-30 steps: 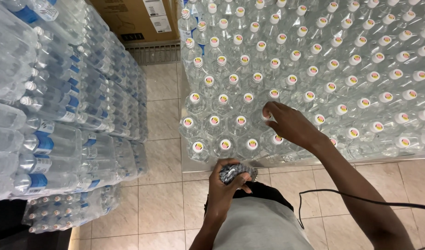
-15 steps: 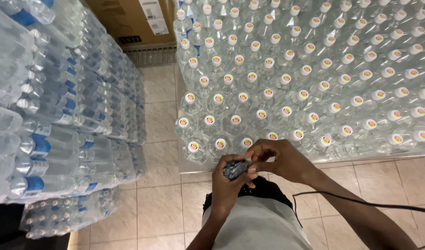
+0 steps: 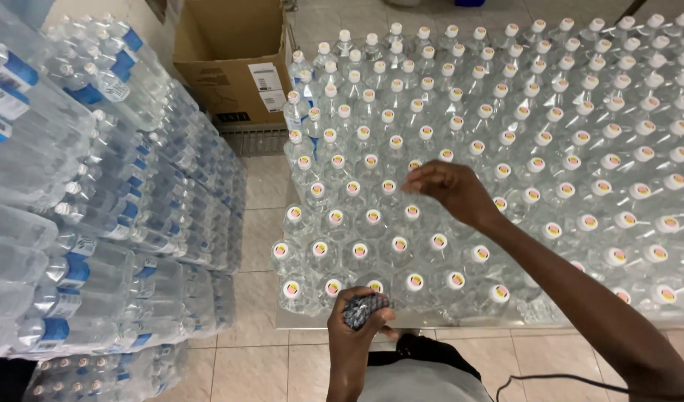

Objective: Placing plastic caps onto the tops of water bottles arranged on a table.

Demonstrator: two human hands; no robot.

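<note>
Packs (image 3: 96,216): Wrapped bottles are stacked high on the left side. The stack leans a bit toward the middle. A bump could make a pack slide down onto the floor.
Box (image 3: 234,63): A brown box sits at the top, left of the middle. It is well apart from both hands, so it is safe.
Left hand (image 3: 360,324): Low in the middle. The fingers are curled shut around a small dark roll (image 3: 366,310). I think it is a roll of stickers, but it is too blurry to be sure. A loose grip could let it drop.
Bottles (image 3: 520,149): Many clear bottles stand close together across the right side.
Right hand (image 3: 450,190): In the middle, just above the bottle tops. The fingers bend down, pressed near together, holding nothing I can see. A hard push could tip one bottle into the next.
Cord (image 3: 580,383): A thin black cord hangs at the lower right. An arm could snag it.
</note>
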